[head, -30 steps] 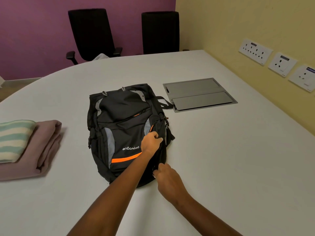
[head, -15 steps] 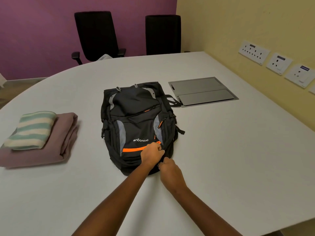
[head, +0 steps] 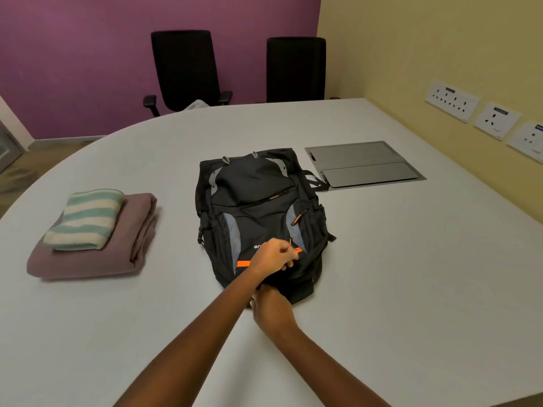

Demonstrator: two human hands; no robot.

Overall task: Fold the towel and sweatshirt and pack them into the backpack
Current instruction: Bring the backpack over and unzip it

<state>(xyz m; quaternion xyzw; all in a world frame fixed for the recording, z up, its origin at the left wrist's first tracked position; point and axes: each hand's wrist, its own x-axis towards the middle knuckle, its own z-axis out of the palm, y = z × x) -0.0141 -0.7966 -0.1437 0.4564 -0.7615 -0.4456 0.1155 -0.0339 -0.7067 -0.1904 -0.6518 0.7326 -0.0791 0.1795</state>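
Fingers [head: 289, 260] of the left hand [head: 271, 257] pinched the orange zipper pull [head: 290, 242] on the backpack [head: 252, 195]; the right hand [head: 271, 306] gripped its near edge.

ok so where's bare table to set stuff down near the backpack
Bare table: the strip between the folded sweatshirt, striped towel on top, and the backpack; the wide patch right of the backpack, nearer than the metal cable hatch. Crowded: the backpack's near end, where the left hand and right hand grip it.

Single head view (worn), facing forward-down over table [head: 382, 274], close above hands.
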